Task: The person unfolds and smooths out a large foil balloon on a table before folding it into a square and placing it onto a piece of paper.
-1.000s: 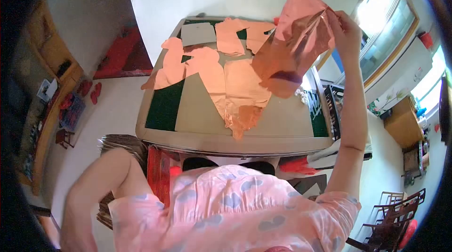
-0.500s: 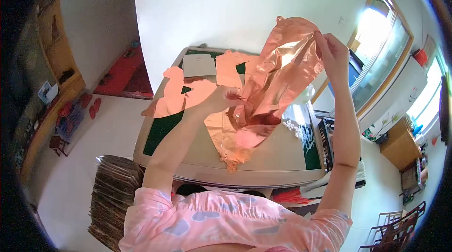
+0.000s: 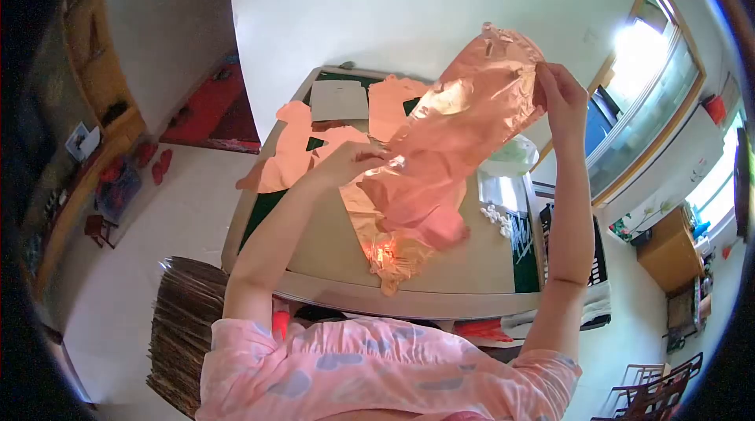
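The foil sheet [image 3: 460, 118] could be torn or creased if it is drawn too taut between the two grips, as the film looks thin and crinkled. Its hanging lower end could also drag the foil pieces [image 3: 295, 149] on the surface [image 3: 330, 260] out of place. The sheet is held in the air above the surface: its top edge is pinched by the raised right hand [image 3: 560, 94], its lower middle by the left hand [image 3: 354, 161].

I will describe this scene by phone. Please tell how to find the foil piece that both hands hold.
Start at the table by the white wall. Above it, the left hand and the right hand hold one shiny rose-gold foil piece. Unlike the pieces lying flat on the table, it is lifted and crumpled.
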